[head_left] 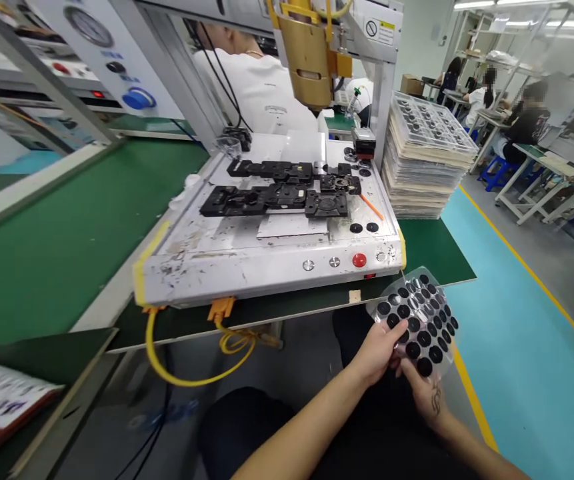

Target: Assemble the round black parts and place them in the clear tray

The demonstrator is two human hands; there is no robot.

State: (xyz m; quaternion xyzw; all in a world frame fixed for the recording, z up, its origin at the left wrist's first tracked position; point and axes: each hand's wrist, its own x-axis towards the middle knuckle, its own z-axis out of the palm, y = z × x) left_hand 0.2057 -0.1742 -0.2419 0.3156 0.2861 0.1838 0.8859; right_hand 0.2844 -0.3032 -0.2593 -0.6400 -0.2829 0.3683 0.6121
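A clear plastic sheet dotted with rows of round black discs is held above my lap, just off the front right corner of the machine. My left hand grips its near left edge, thumb over the discs. At the near edge, lower right, my right hand pinches the sheet, its fingers partly hidden beneath. Black jointed fixtures lie on the white machine bed. Two loose black discs and an orange stick rest near them.
Above the bed hangs a brass-coloured machine head. A tall stack of trays stands to the right. Yellow tubing loops below the front edge. A person in a white shirt sits behind the machine; others sit at far-right tables.
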